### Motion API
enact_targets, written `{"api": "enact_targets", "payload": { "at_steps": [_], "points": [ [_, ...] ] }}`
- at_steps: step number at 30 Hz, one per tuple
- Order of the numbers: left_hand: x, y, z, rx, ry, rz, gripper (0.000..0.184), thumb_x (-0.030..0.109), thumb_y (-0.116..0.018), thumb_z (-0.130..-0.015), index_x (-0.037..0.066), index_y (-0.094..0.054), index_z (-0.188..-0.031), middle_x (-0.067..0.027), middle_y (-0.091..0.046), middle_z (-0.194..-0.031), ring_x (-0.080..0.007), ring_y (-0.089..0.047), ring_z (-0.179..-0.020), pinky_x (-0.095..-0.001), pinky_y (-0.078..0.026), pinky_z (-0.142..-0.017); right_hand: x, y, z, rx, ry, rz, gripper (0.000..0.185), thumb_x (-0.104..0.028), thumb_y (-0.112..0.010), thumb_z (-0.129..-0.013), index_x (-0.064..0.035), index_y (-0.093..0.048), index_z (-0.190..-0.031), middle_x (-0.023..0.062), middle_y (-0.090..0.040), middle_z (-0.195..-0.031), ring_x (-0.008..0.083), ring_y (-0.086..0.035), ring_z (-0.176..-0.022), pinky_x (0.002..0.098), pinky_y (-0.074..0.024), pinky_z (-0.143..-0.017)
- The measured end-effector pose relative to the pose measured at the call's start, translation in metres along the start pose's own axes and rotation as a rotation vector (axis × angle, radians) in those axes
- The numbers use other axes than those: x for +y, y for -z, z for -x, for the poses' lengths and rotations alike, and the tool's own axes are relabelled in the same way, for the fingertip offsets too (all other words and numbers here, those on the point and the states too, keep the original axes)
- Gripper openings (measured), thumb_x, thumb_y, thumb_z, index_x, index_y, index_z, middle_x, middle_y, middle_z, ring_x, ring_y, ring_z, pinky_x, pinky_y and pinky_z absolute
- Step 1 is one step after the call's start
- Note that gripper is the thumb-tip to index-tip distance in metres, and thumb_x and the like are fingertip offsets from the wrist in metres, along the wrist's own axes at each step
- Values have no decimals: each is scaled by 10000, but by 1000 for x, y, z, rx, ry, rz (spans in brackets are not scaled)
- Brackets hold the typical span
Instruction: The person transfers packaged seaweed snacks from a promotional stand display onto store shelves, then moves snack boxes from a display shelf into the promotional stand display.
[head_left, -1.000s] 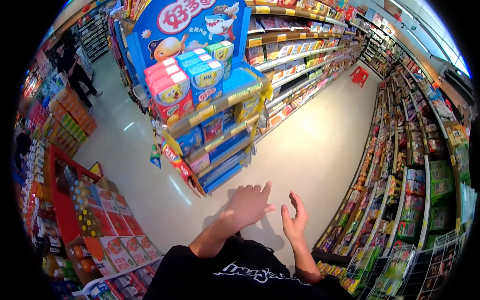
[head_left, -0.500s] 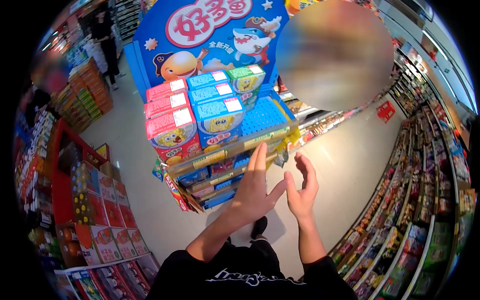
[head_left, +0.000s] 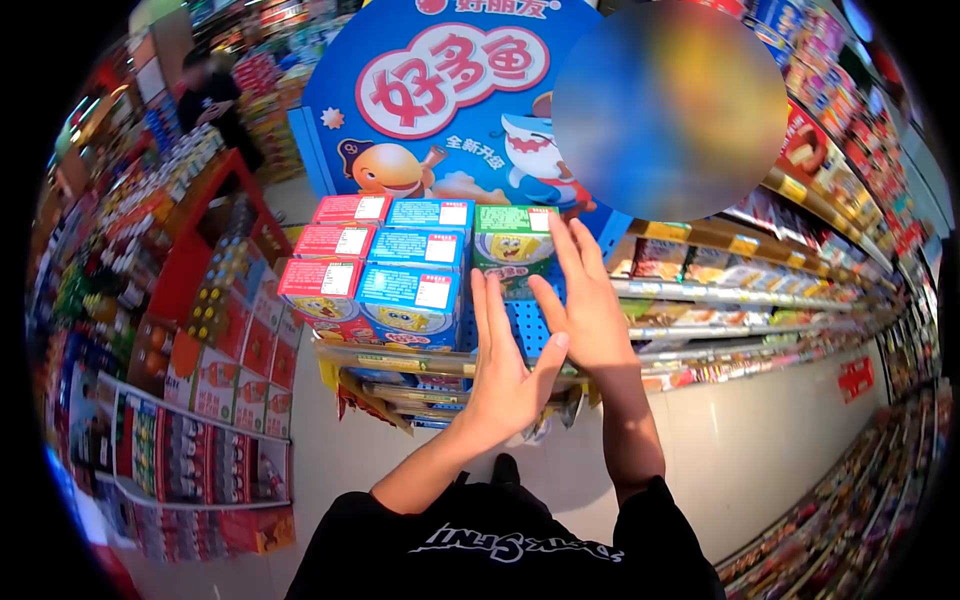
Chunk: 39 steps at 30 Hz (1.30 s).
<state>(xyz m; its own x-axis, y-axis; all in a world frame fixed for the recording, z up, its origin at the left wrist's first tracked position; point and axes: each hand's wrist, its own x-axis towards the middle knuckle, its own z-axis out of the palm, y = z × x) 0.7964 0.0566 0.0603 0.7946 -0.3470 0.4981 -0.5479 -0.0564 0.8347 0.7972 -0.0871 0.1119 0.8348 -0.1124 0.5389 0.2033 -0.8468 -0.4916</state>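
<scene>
Just off right fingers [head_left: 563, 245], empty, splayed at the thumb, and beyond left fingers [head_left: 492, 310], likewise: green SpongeBob carton [head_left: 512, 240]! Probably light, crushable; best cupped by side walls.

Free tray [head_left: 526, 325] right of 3 blue boxes [head_left: 412, 250]

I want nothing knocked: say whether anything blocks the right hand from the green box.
Nothing visible blocks the right hand from the green box: it overlaps the box's right edge in view, contact unclear. The left hand is off to the left.
</scene>
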Motion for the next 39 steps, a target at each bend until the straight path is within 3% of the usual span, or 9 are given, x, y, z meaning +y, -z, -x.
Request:
{"api": "enact_targets", "payload": {
  "at_steps": [4,9,13,17,19,23,28,32,39],
  "points": [
    [11,-8,-4,78,64,-187,1045,273,-728,-941,-148,-19,-1583,-372,-68,-1656,-431,-112,-1572,-479,-155,-1260,14,6,-5,-28,4,-57,651,-180,-705,-949,-52,-433,-1526,280,-494,-1492,449,-489,-1382,468,-430,-1119],
    [11,-23,-8,168,17,-194,1085,284,-779,-891,-168,-58,-1564,-388,-169,-1612,-491,-220,-1522,-488,-208,-1248,21,17,11,-65,-129,-231,618,-122,-706,-942,6,-458,-1494,255,-552,-1450,407,-563,-1322,444,-445,-1101],
    [31,-28,-2,212,-36,-250,1109,384,-808,-868,-168,-132,-1554,-413,-237,-1536,-586,-225,-1476,-550,-247,-1225,27,19,29,15,-209,-506,670,-78,-705,-952,-63,-419,-1558,162,-569,-1390,253,-575,-1222,382,-484,-1032],
    [45,-23,20,274,-279,-139,1022,493,-721,-913,-107,-212,-1566,-350,-284,-1505,-594,-227,-1468,-603,-252,-1211,-53,27,50,495,-295,-767,713,-46,-657,-957,-68,-338,-1594,215,-522,-1460,283,-521,-1323,393,-457,-1072],
    [53,-9,35,322,-406,-131,1006,538,-720,-903,-66,-268,-1568,-311,-333,-1475,-567,-311,-1427,-646,-262,-1191,-44,23,68,517,-132,-746,744,-84,-675,-925,-32,-324,-1579,253,-486,-1514,331,-522,-1343,454,-441,-1109],
    [63,31,78,512,-535,-201,977,536,-747,-890,-30,-323,-1564,-256,-376,-1423,-526,-365,-1411,-659,-320,-1152,-47,-16,103,629,-137,-826,885,-138,-738,-842,15,-268,-1576,271,-507,-1490,346,-562,-1295,451,-462,-1097],
    [59,109,143,729,-528,-227,1031,515,-835,-814,-42,-355,-1537,-219,-342,-1440,-497,-386,-1401,-617,-377,-1125,-107,-77,140,357,272,-706,933,-169,-762,-815,29,-253,-1571,275,-521,-1468,355,-573,-1277,459,-467,-1098],
    [39,176,200,965,-455,-392,1053,478,-872,-792,-88,-351,-1511,-241,-347,-1429,-466,-423,-1374,-570,-402,-1116,-205,-133,148,-12,447,-1070,928,-100,-796,-892,-74,-185,-1590,276,-380,-1571,431,-511,-1348,544,-451,-1138],
    [35,295,312,1078,22,-693,1145,336,-911,-768,-145,-204,-1530,-251,-299,-1428,-401,-374,-1370,-481,-395,-1120,-332,-242,181,-606,403,-1255,795,1,-722,-918,-76,-287,-1579,260,-315,-1627,370,-399,-1455,490,-366,-1170]
  ]
}}
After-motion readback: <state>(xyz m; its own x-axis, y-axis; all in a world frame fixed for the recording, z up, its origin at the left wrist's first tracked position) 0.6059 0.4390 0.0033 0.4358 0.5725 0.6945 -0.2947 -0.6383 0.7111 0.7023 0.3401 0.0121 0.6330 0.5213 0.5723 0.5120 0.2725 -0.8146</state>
